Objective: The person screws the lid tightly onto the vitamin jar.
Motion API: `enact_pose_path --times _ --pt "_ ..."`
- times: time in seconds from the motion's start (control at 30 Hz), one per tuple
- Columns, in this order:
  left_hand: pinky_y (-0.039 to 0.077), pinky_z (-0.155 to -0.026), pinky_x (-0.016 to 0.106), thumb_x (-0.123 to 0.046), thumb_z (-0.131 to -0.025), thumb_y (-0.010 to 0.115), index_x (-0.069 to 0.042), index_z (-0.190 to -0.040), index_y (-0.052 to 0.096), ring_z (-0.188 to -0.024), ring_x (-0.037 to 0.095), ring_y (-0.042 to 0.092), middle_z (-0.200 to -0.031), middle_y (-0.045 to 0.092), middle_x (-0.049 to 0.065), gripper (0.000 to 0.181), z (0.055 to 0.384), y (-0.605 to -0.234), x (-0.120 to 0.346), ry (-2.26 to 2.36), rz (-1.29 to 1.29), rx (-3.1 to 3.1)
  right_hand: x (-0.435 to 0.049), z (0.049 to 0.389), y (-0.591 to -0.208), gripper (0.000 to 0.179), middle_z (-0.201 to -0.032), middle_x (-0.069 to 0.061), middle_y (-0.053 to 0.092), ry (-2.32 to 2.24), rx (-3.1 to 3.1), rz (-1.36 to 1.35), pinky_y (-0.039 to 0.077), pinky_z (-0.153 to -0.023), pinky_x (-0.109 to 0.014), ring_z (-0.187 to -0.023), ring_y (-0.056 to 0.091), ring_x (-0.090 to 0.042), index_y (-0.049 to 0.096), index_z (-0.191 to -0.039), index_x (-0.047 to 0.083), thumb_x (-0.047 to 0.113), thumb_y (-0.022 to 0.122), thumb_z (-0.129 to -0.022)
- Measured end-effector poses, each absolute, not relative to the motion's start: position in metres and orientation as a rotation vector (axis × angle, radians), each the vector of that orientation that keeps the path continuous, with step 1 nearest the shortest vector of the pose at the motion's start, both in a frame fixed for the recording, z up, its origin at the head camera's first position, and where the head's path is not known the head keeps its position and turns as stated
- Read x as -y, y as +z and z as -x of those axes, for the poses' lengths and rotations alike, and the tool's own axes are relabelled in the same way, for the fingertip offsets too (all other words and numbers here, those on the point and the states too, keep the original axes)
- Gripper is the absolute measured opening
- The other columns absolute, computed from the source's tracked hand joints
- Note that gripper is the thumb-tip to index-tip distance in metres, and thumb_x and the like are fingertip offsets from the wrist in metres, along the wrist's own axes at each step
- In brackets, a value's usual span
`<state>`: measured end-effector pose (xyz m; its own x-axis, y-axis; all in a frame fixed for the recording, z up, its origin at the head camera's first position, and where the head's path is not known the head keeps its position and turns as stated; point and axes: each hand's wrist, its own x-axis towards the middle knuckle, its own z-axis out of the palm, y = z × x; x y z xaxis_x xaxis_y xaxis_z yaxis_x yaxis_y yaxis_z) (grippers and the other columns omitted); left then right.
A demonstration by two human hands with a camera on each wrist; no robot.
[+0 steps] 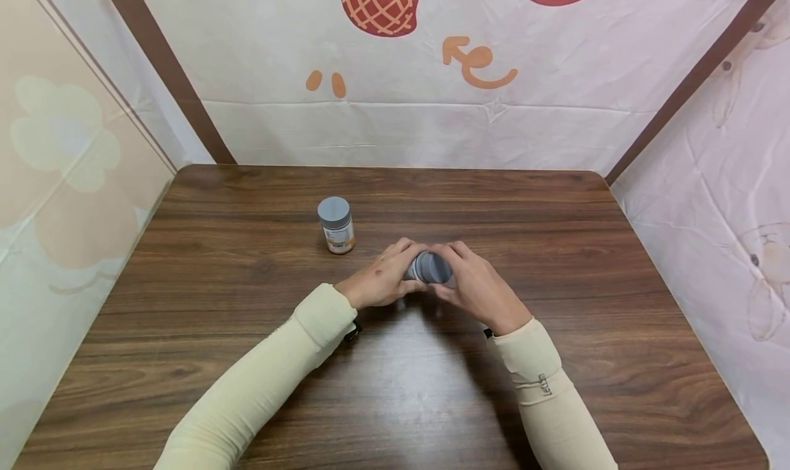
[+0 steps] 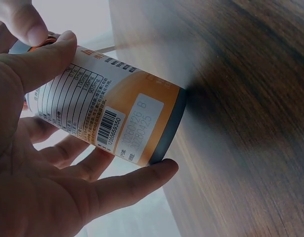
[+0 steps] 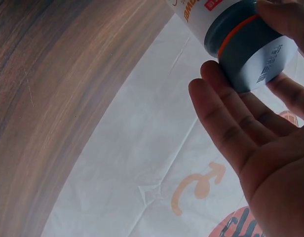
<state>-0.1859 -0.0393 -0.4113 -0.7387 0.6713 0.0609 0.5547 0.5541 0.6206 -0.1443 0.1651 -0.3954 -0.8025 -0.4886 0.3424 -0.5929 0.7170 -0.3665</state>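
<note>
Between both hands, a small supplement jar with a white and orange label (image 2: 117,103) leans over sideways above the table. My left hand (image 1: 382,278) grips its body, thumb on one side and fingers along the other, in the left wrist view. The jar's dark grey lid (image 3: 255,54) is held by my right hand (image 1: 478,288), with the thumb on one side and the fingers on the other. A thin orange ring shows at the lid in the right wrist view. A second jar (image 1: 339,233) with a grey lid stands upright to the left, beyond my left hand.
The dark wood-grain table (image 1: 247,388) reaches back to a pale printed cloth (image 1: 420,134) hanging behind it. More printed cloth (image 1: 728,223) hangs along the right side. The standing jar is close to my left fingers.
</note>
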Motion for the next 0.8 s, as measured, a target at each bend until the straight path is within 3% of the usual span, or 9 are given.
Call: enact_pose_path --times 0.37,0.63,0.7,0.8 --pt "0.044 -0.095 0.044 -0.021 -0.095 0.071 -0.007 -0.142 0.048 -0.114 0.027 0.048 -0.131 0.05 0.011 0.055 0.1847 -0.4091 0.0384 0.918 -1.026 -2.616 -0.1623 0.1464 -0.3978 0.052 -0.096 -0.017 0.065 0.67 2.666 -0.798 0.053 -0.062 -0.036 -0.072 0.062 -0.024 0.062 -0.123 -0.001 0.023 0.084 -0.082" --pt "0.044 -0.095 0.044 -0.021 -0.095 0.071 -0.007 -0.141 0.048 -0.113 0.027 0.048 -0.131 0.049 0.012 0.054 0.1853 -0.4118 0.039 0.899 -1.049 -2.635 -0.1596 0.1463 -0.3982 0.048 -0.075 -0.006 0.062 0.752 2.794 -0.607 0.045 -0.052 -0.03 -0.059 0.055 -0.017 0.063 -0.107 0.002 0.043 0.079 -0.086" --pt "0.044 -0.095 0.044 -0.021 -0.095 0.071 -0.006 -0.142 0.047 -0.113 0.027 0.048 -0.131 0.049 0.012 0.054 0.1852 -0.4116 0.039 0.894 -1.044 -2.633 -0.1601 0.1452 -0.3981 0.057 -0.077 -0.008 0.062 0.755 2.834 -0.581 0.046 -0.054 -0.03 -0.06 0.055 -0.017 0.06 -0.116 0.001 0.047 0.077 -0.086" --pt "0.043 -0.096 0.044 -0.019 -0.095 0.07 -0.007 -0.143 0.047 -0.115 0.027 0.048 -0.133 0.048 0.012 0.054 0.1853 -0.4114 0.0389 0.89 -1.025 -2.619 -0.1629 0.1441 -0.3976 0.072 -0.101 -0.014 0.065 0.738 2.876 -0.624 0.052 -0.066 -0.037 -0.075 0.062 -0.022 0.051 -0.137 0.003 0.047 0.078 -0.086"
